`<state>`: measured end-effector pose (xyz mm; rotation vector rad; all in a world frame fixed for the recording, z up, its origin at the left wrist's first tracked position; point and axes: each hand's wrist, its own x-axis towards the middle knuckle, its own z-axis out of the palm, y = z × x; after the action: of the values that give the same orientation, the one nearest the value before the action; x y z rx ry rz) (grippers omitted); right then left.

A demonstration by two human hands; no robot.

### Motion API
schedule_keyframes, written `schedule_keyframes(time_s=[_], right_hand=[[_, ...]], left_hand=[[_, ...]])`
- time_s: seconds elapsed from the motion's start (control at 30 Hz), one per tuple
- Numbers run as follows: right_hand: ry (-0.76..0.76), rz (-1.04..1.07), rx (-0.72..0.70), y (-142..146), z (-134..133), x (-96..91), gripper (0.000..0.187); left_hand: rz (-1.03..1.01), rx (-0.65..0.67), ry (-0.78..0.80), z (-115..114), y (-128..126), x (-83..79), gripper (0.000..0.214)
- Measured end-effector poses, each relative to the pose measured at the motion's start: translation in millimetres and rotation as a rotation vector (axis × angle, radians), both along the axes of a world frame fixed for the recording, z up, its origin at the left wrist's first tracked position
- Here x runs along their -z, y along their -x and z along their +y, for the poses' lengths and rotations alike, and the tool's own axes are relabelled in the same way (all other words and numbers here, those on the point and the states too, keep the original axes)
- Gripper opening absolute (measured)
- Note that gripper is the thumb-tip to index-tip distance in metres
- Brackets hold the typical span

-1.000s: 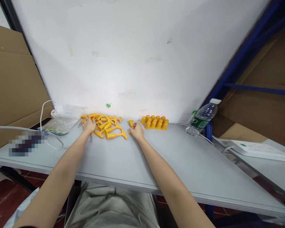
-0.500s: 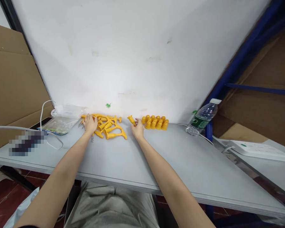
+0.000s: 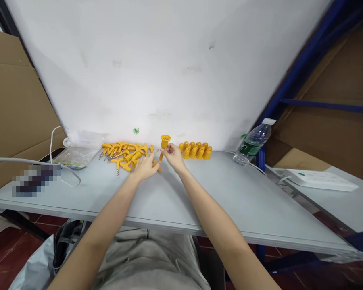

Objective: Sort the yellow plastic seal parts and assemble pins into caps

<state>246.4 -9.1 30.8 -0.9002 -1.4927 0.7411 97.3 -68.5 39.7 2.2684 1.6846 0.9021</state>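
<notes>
Right hand (image 3: 174,157): fingers pinching yellow cupped piece (image 3: 165,141), ideally steadying it upright | left hand (image 3: 145,166): sitting just left, grip unclear

Mid-frame on the table (image 3: 245,193), I see corkscrews (image 3: 121,148) between a bag (image 3: 78,156) at left and cups (image 3: 200,152) at right; a bottle (image 3: 254,140) sits farther right.

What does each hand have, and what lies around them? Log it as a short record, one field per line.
Right hand: holds a yellow part, wide open end up
Left hand: close beside that part, contact unclear
Handles: yellow, piled behind and left of the left hand
Cups: yellow, in rows right of the right hand
Bottle: clear plastic, right of the cups
</notes>
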Motion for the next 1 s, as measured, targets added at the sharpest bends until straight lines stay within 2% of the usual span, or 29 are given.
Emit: schedule_keyframes(time_s=[0.2,0.4,0.5,0.6,0.73,1.0], right_hand=[[0.098,0.098,-0.234,9.6,-11.6,-0.7,0.038],[0.245,0.099,-0.355,6.3,-21.2,-5.4,0.042],[0.315,0.136,-0.401,4.5,-21.5,-7.5,0.046],[0.343,0.202,-0.331,3.5,-19.1,-7.3,0.052],[0.348,0.219,-0.225,2.9,-15.8,-5.1,0.058],[0.345,0.099,-0.179,1.2,-15.9,-4.8,0.057]], left_hand=[[-0.089,-0.028,-0.088,11.2,16.9,13.1,0.055],[-0.097,-0.041,-0.106,13.5,17.4,12.5,0.049],[-0.098,-0.096,-0.106,14.6,18.4,13.4,0.04],[-0.12,-0.168,-0.147,17.1,22.0,14.5,0.032],[-0.129,-0.238,-0.179,20.4,26.6,16.1,0.034],[-0.139,-0.286,-0.18,21.3,31.1,16.1,0.038]])
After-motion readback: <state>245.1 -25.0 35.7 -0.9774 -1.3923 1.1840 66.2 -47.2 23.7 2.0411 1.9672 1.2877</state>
